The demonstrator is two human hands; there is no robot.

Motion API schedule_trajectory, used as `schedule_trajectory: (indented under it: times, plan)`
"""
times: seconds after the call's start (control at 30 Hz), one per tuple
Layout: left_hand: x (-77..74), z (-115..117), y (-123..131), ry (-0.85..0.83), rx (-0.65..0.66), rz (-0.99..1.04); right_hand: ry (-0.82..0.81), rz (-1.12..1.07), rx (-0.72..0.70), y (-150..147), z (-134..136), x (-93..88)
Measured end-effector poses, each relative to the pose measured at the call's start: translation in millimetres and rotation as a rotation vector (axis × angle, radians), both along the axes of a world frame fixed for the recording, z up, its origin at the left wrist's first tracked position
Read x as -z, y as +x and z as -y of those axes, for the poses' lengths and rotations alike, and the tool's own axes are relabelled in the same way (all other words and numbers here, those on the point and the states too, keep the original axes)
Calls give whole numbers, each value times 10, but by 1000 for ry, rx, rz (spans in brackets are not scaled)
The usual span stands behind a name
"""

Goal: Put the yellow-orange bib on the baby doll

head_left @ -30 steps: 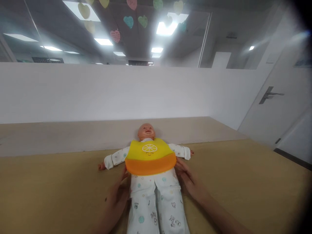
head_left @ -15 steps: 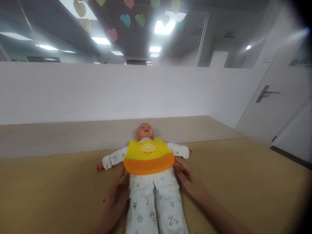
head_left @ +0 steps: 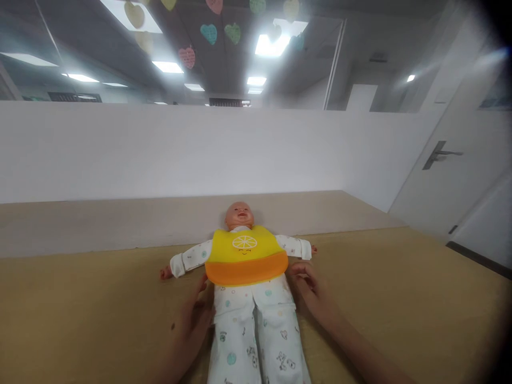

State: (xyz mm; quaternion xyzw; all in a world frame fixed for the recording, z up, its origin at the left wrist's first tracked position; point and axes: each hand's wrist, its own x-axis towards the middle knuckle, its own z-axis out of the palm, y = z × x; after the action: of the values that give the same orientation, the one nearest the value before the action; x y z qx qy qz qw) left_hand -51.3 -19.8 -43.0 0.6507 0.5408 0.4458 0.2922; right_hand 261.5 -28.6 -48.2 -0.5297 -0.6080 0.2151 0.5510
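Observation:
A baby doll (head_left: pixel 239 215) lies on its back on a tan wooden table (head_left: pixel 80 309), arms spread. It wears white printed pyjamas (head_left: pixel 256 330) and a yellow bib with an orange pocket (head_left: pixel 246 258). My left hand (head_left: pixel 194 317) lies flat and open against the doll's left hip, fingers stretched toward the bib. My right hand (head_left: pixel 310 290) rests beside the doll's right hip, fingers slightly curled near the bib's edge and holding nothing.
A white partition wall (head_left: pixel 160 149) runs behind the table. A white door with a lever handle (head_left: pixel 440 153) stands at the right. Paper hearts (head_left: pixel 210 33) hang under the ceiling lights.
My right hand has drawn slightly away from the bib's edge and its fingers have curled a little. My left hand and the doll stay put.

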Motion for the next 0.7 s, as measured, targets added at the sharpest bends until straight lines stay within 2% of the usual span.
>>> schedule_trajectory:
  times: [0.2,0.37,0.5,0.63,0.7]
  plan:
    - [43,-13,9,-42,-39,0,93,27,-9,-18,53,-93]
    - [78,-45,-10,-60,4,-4,122,36,-80,-63,117,-153]
    - [89,-68,-20,-70,16,3,129,22,-159,-172,203,-340]
    - [66,-63,6,-63,9,37,182,-84,-316,-337,567,-672]
    - [37,-57,27,-82,54,80,96,-71,-349,-393,866,-769]
